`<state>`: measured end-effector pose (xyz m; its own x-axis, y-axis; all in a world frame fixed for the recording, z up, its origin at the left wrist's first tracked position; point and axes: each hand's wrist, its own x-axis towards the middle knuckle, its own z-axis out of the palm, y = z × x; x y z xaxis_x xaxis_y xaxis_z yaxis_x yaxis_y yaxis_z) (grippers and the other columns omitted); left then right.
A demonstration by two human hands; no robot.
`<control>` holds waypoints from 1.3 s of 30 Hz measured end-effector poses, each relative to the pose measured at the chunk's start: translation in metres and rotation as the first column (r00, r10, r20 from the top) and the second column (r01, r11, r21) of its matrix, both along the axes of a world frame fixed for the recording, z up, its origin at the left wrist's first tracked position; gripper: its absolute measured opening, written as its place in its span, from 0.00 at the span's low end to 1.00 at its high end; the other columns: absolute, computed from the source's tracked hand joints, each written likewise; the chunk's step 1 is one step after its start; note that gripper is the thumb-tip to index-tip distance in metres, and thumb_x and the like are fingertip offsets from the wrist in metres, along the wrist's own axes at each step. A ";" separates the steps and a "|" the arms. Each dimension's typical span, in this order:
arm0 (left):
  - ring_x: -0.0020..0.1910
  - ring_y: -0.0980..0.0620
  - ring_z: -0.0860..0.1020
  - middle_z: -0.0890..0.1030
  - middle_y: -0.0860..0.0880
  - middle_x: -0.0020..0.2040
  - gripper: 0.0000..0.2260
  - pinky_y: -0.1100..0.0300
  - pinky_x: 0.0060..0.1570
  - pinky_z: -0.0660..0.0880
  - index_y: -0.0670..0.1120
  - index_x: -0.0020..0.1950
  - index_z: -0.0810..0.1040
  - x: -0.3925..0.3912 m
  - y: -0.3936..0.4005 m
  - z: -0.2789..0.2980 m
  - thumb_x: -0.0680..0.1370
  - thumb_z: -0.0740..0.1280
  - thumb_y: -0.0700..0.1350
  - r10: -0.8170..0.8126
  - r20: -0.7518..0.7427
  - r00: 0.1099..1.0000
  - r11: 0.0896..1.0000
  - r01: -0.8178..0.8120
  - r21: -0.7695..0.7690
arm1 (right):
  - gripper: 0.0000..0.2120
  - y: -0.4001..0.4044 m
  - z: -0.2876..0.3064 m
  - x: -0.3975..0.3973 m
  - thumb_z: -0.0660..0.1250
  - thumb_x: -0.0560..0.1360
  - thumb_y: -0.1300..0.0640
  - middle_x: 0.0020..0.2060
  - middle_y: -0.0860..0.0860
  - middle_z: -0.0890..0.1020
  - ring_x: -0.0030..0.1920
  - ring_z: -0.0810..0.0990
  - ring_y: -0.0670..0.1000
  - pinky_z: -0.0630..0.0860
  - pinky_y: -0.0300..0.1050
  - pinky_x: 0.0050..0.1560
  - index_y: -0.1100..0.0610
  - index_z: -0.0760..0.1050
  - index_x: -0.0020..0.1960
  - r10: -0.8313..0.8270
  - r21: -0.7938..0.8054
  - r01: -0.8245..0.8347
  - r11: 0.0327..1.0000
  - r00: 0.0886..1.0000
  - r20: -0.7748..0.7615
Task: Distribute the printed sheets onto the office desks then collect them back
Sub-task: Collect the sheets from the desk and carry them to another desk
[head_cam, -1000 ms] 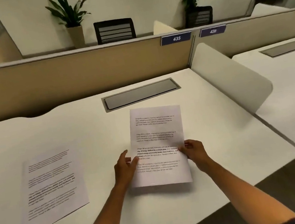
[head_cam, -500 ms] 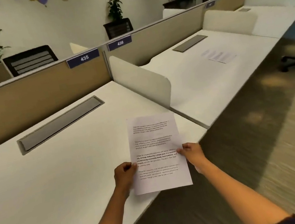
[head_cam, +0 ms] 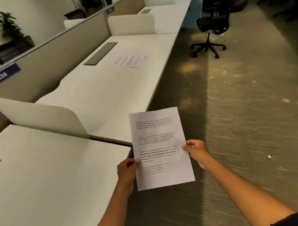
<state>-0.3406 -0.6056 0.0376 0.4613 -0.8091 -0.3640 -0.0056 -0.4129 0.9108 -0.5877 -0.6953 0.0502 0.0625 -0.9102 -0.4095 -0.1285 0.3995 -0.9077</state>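
I hold a printed sheet (head_cam: 158, 146) upright in front of me, past the near desk's front corner and over the carpet. My left hand (head_cam: 128, 170) pinches its left edge and my right hand (head_cam: 196, 151) pinches its right edge. Another printed sheet (head_cam: 130, 60) lies flat on the second desk (head_cam: 101, 93), near that desk's front edge. The near desk (head_cam: 39, 190) is at my left with no sheet showing on its visible part.
Low white dividers (head_cam: 42, 117) separate the desks along a beige partition (head_cam: 52, 56). A third desk (head_cam: 171, 14) lies beyond. Black office chairs (head_cam: 209, 31) stand on the carpeted aisle at the right. A grey cable hatch (head_cam: 100, 53) sits in the second desk.
The view has swung right along the desk row. The sheet came off the first desk and is now carried in both hands past the desk's edge. The first desk's other sheet left the view.
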 end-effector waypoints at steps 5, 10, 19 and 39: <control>0.47 0.48 0.82 0.84 0.46 0.47 0.05 0.60 0.41 0.77 0.41 0.47 0.82 -0.031 -0.083 -0.012 0.77 0.69 0.42 -0.138 -0.028 0.990 0.990 0.138 -0.013 | 0.02 -0.045 -0.009 -0.039 0.66 0.78 0.64 0.53 0.61 0.84 0.54 0.83 0.60 0.79 0.61 0.59 0.59 0.78 0.48 -0.123 0.004 0.123 0.992 0.992 -0.042; 0.48 0.49 0.81 0.84 0.47 0.47 0.04 0.60 0.43 0.76 0.43 0.45 0.82 -0.048 -0.181 -0.027 0.77 0.69 0.42 -0.249 -0.068 0.966 0.968 0.248 -0.023 | 0.08 -0.116 -0.014 -0.061 0.66 0.77 0.65 0.54 0.64 0.83 0.50 0.81 0.58 0.78 0.59 0.58 0.67 0.77 0.56 -0.231 -0.006 0.231 0.973 0.970 -0.081; 0.48 0.46 0.81 0.84 0.45 0.47 0.06 0.58 0.45 0.76 0.41 0.46 0.82 -0.053 -0.351 -0.016 0.77 0.70 0.43 -0.393 -0.060 0.918 0.919 0.391 -0.046 | 0.12 -0.246 -0.001 -0.068 0.69 0.76 0.63 0.53 0.60 0.84 0.54 0.83 0.59 0.79 0.54 0.57 0.66 0.78 0.58 -0.408 -0.049 0.405 0.913 0.904 -0.131; 0.46 0.46 0.83 0.85 0.45 0.45 0.06 0.58 0.40 0.78 0.39 0.44 0.81 -0.155 -0.659 -0.032 0.76 0.70 0.42 -0.456 -0.093 0.885 0.888 0.460 0.019 | 0.11 -0.529 -0.042 -0.178 0.70 0.75 0.65 0.48 0.56 0.84 0.47 0.83 0.53 0.81 0.50 0.51 0.65 0.77 0.57 -0.503 0.056 0.501 0.864 0.864 0.034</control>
<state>-0.4960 -1.2650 0.0060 0.0092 -0.9073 -0.4204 -0.1271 -0.4180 0.8995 -0.7661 -1.2238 0.0085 -0.3784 -0.8045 -0.4577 0.1414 0.4384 -0.8876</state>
